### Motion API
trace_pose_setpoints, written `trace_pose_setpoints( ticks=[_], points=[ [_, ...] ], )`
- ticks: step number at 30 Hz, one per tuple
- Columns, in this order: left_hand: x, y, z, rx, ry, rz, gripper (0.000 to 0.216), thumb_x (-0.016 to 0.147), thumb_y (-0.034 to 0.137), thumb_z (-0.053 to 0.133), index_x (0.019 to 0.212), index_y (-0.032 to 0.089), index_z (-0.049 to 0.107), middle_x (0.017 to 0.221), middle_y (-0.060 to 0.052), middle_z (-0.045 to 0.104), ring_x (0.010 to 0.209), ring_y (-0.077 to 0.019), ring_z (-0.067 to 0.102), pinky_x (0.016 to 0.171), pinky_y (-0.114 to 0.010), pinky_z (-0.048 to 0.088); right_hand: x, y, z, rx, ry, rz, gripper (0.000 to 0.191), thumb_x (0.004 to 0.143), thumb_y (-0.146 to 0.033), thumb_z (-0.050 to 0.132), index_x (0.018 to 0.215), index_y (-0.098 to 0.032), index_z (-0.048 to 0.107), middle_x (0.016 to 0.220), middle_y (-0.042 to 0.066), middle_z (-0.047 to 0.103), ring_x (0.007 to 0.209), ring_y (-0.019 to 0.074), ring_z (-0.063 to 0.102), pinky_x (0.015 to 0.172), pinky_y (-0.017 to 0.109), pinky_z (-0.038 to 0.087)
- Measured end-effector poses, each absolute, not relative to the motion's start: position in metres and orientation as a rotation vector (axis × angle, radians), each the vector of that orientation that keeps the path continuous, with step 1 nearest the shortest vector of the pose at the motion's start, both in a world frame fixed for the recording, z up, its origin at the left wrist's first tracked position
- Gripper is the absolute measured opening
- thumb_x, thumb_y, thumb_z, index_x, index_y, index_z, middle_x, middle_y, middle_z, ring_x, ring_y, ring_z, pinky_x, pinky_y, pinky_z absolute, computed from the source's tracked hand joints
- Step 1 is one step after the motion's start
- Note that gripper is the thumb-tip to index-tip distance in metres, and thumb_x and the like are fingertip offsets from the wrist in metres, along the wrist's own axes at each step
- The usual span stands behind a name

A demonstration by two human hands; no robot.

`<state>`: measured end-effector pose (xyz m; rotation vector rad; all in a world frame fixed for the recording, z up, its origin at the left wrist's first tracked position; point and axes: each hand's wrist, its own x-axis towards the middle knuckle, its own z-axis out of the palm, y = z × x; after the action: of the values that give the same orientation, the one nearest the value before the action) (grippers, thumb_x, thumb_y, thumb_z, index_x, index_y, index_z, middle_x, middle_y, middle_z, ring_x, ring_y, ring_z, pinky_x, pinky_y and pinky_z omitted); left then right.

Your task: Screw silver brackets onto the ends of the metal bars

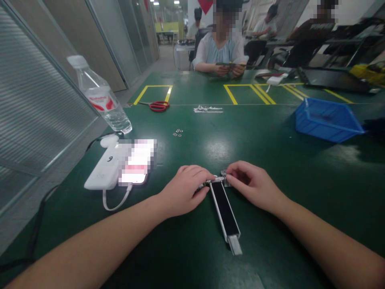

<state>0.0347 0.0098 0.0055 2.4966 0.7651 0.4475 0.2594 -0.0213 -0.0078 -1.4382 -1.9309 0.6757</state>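
Note:
A long narrow metal rail with a black face [225, 210] lies on the green table [270, 160], running from between my hands toward me. My left hand [185, 192] is closed in a pinch on a small metal part at the rail's far end. My right hand [255, 185] is also closed, its fingertips pinching a small metal piece at that same end. The two hands almost touch over the rail's tip.
A phone on a white power bank [104, 172] and a water bottle [100, 96] stand at the left. Small washers [177, 133], red scissors [159, 106], metal parts [208, 109] and a blue bin [327, 119] lie farther off. A person sits across the table.

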Motion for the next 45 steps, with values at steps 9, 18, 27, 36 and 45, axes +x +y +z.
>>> trace_pose_setpoints(
  ticks=[9,18,27,36,45],
  points=[
    [0.035,0.009,0.003,2.502,0.771,0.459,0.023,0.088,0.013,0.051,0.11,0.019,0.056,0.112,-0.006,0.065,0.111,-0.0228,0.055,0.096,-0.044,0.039,0.255,-0.023,-0.005,-1.467,-1.937,0.617,0.019,0.088,-0.034,0.054,0.083,-0.019,0.063,0.068,0.001,0.056,0.059,0.0141,0.052,0.054,0.027,0.041],
    [0.034,0.009,0.002,2.514,0.762,0.472,0.026,0.087,0.011,0.049,0.111,0.021,0.056,0.112,-0.005,0.065,0.111,-0.0227,0.055,0.096,-0.044,0.039,0.256,-0.023,-0.005,-1.443,-1.963,0.59,0.013,0.085,-0.028,0.055,0.087,-0.018,0.063,0.067,0.0,0.053,0.057,0.0132,0.05,0.052,0.026,0.04],
    [0.034,0.009,0.005,2.518,0.769,0.46,0.023,0.089,0.016,0.049,0.11,0.02,0.056,0.112,-0.006,0.065,0.111,-0.0228,0.055,0.095,-0.044,0.039,0.262,-0.023,-0.004,-1.378,-1.999,0.6,0.016,0.088,-0.025,0.052,0.09,-0.018,0.066,0.071,0.001,0.055,0.06,0.0139,0.053,0.056,0.027,0.041],
    [0.034,0.007,0.003,2.505,0.783,0.534,0.022,0.088,0.019,0.05,0.109,0.021,0.054,0.112,-0.004,0.064,0.11,-0.022,0.056,0.096,-0.042,0.038,0.262,-0.024,-0.005,-1.282,-2.059,0.548,0.015,0.088,-0.026,0.057,0.094,-0.018,0.069,0.075,0.003,0.057,0.061,0.0135,0.051,0.054,0.027,0.041],
    [0.035,0.007,0.004,2.504,0.786,0.476,0.022,0.089,0.018,0.049,0.11,0.021,0.055,0.113,-0.006,0.064,0.111,-0.0232,0.055,0.097,-0.045,0.037,0.259,-0.025,-0.005,-1.343,-2.025,0.56,0.014,0.088,-0.025,0.056,0.091,-0.019,0.068,0.074,0.002,0.056,0.062,0.0136,0.052,0.055,0.026,0.041]
  ],
)
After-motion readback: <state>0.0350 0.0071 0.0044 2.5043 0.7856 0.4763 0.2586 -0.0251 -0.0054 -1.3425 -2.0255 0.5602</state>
